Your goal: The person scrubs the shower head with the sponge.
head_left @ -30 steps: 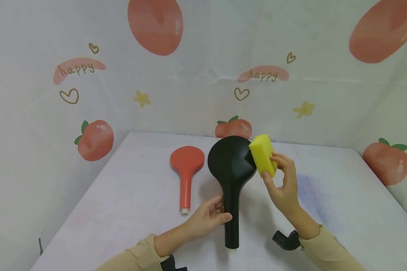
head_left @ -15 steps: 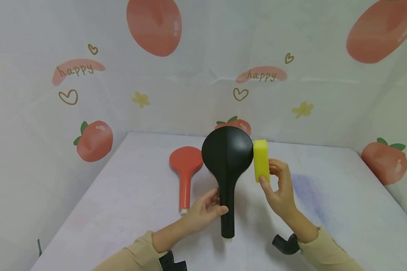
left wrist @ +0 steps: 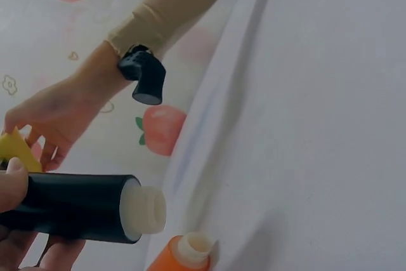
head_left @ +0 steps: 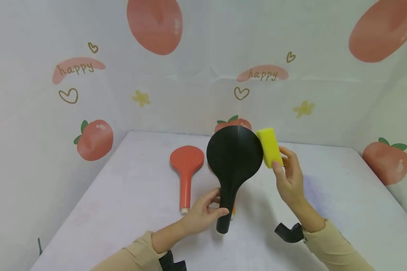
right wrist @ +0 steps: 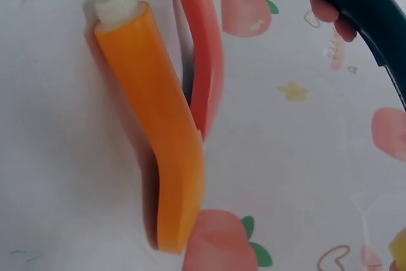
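My left hand [head_left: 203, 212] grips the handle of a black handheld shower head [head_left: 234, 156], thumb across its front. It is held up over the table, round head away from me and handle end tilted slightly left. A pale connector [left wrist: 151, 211] sticks out of its handle end in the left wrist view. Pinched between thumb and fingers of my right hand [head_left: 291, 178] is a yellow sponge [head_left: 270, 147], its side against the right rim of the black head. In the right wrist view only a corner of the sponge [right wrist: 399, 245] shows.
A red shower head [head_left: 186, 162] lies on the white table [head_left: 129, 195], left of the black one. An orange shower head [right wrist: 152, 106] lies beside it, mostly hidden behind the black one in the head view. A fruit-printed cloth [head_left: 190, 90] hangs behind.
The black shower head has risen and tilted, its handle end swinging left. The sponge dipped along its right edge, then moved back up and right. The orange one now peeks out beside the handle.
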`<state>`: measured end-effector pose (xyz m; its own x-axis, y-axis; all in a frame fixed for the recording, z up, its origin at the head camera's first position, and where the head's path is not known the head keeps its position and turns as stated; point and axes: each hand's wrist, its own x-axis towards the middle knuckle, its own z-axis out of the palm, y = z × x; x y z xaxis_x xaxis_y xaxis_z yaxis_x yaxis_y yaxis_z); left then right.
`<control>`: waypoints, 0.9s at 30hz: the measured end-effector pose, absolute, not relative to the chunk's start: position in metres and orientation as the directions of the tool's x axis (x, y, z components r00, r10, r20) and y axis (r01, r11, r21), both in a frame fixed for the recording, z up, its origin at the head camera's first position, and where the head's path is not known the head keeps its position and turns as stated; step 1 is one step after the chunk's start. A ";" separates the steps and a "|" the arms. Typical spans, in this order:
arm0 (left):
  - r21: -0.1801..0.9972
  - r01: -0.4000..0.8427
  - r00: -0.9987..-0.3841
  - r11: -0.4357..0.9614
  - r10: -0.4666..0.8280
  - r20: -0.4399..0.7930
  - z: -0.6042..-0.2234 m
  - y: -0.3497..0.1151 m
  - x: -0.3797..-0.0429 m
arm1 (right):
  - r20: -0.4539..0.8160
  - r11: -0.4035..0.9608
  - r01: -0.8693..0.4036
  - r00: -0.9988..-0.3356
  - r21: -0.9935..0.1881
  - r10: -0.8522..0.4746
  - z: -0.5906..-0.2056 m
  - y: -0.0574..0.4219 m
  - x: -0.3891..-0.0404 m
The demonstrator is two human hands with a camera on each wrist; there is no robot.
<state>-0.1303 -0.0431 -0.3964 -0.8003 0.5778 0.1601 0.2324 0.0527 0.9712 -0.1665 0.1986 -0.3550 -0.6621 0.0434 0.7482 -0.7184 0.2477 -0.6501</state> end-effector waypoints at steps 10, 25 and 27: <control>0.948 0.299 -0.849 0.113 0.485 0.210 -0.390 -0.046 -0.131 | 0.749 0.238 -0.724 -0.662 -0.647 0.023 -0.358 0.200 -0.164; 0.758 0.544 -0.827 0.359 0.384 0.411 -0.391 -0.047 -0.127 | 0.795 0.262 -0.758 -0.603 -0.597 0.065 -0.327 0.211 -0.166; 0.744 0.548 -0.830 0.382 0.363 0.424 -0.392 -0.047 -0.126 | 0.788 0.310 -0.738 -0.612 -0.599 0.066 -0.329 0.214 -0.166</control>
